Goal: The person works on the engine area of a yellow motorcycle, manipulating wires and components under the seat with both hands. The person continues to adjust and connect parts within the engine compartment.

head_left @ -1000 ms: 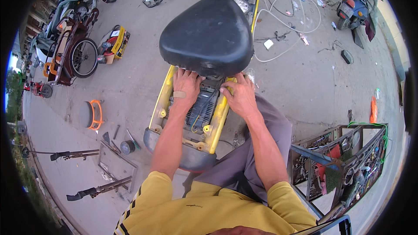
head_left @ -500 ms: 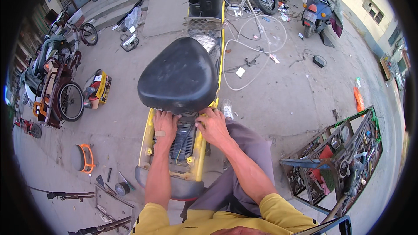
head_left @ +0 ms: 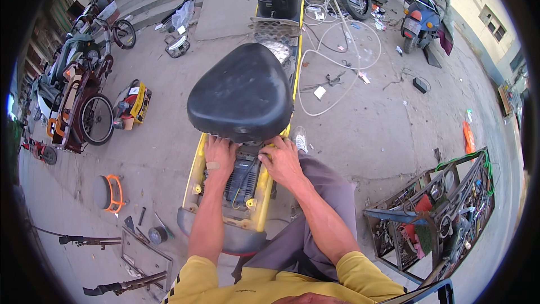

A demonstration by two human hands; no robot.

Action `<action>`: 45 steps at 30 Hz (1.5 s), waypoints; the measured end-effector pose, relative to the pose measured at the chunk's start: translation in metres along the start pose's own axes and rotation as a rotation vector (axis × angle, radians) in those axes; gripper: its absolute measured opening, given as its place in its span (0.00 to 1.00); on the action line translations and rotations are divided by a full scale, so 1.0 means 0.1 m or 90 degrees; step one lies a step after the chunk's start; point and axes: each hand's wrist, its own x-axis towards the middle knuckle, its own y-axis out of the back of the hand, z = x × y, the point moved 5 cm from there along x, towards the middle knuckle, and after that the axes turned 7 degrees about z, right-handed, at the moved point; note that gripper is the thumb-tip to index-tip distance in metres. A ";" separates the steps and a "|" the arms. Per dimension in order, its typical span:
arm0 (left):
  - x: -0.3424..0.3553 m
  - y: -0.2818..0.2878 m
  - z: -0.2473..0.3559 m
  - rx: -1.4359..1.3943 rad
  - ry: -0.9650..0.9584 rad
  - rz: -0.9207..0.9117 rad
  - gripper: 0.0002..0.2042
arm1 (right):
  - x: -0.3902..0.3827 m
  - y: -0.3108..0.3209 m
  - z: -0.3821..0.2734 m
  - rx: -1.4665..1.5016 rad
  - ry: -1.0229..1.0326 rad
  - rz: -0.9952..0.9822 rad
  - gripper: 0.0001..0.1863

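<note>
A black padded seat sits on a yellow scooter body, its near edge over a ribbed metal housing with wires. My left hand reaches under that edge on the left, a plaster on its wrist, fingers curled with tips hidden. My right hand is bent at the right of the same edge, thumb and fingers closed beside the frame and wires. What either grips is hidden.
A parked tricycle stands left, above an orange-framed stool. A metal tool rack is at lower right. Loose hoses lie ahead; a blue scooter stands at upper right. Loose tools lie at lower left.
Since a second ago the camera has tilted, bringing more of the yard and scooter front into view. Both my hands stay at the seat's near edge, with little visible change.
</note>
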 end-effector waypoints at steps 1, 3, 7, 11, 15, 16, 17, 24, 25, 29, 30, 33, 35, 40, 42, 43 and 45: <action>0.00 -0.01 0.00 -0.002 0.000 0.001 0.13 | 0.00 0.00 0.00 0.002 -0.005 -0.001 0.08; -0.01 -0.01 -0.01 -0.008 0.001 0.000 0.14 | 0.00 0.02 0.00 0.006 -0.015 -0.004 0.08; -0.04 0.03 -0.04 -0.015 -0.016 0.032 0.18 | 0.00 0.00 -0.01 0.010 -0.019 -0.010 0.08; 0.01 0.13 0.01 -0.020 0.022 0.039 0.21 | 0.01 0.02 0.02 0.010 -0.017 -0.010 0.08; 0.01 0.04 -0.05 0.023 0.046 0.011 0.23 | 0.03 0.03 0.04 0.009 -0.026 -0.019 0.07; 0.01 0.05 -0.05 0.022 0.051 0.010 0.23 | 0.02 0.03 0.03 0.007 -0.023 -0.020 0.06; 0.00 0.06 -0.05 0.020 0.055 0.009 0.23 | 0.01 0.02 0.02 0.005 -0.021 -0.021 0.06; 0.02 0.06 -0.04 0.029 0.071 0.011 0.23 | 0.05 0.03 0.03 0.003 -0.018 -0.038 0.06; 0.03 0.08 -0.02 0.022 0.072 0.005 0.22 | 0.04 0.03 0.03 -0.003 -0.020 -0.040 0.06; 0.01 0.07 -0.04 0.006 0.062 0.015 0.22 | 0.03 0.02 0.04 0.003 -0.033 -0.038 0.06; 0.01 0.06 -0.04 0.009 0.070 -0.003 0.23 | 0.03 0.03 0.04 0.004 -0.033 -0.036 0.06; 0.00 0.06 -0.06 0.007 0.069 -0.032 0.25 | 0.02 0.03 0.06 0.009 -0.035 -0.029 0.06; -0.01 0.10 -0.04 -0.012 0.038 -0.022 0.25 | 0.02 0.04 0.08 0.015 -0.036 -0.028 0.06; 0.01 0.19 0.05 -0.022 0.026 -0.033 0.19 | 0.02 0.04 0.07 0.029 -0.048 -0.037 0.07; 0.01 0.19 0.08 -0.032 0.017 -0.040 0.16 | 0.03 0.03 0.08 0.035 -0.048 -0.034 0.07; 0.01 0.18 0.09 -0.035 0.014 -0.047 0.15 | 0.03 0.03 0.08 0.038 -0.049 -0.033 0.07; 0.00 0.17 0.09 -0.051 0.004 -0.055 0.13 | 0.04 0.04 0.09 0.053 -0.054 -0.034 0.07</action>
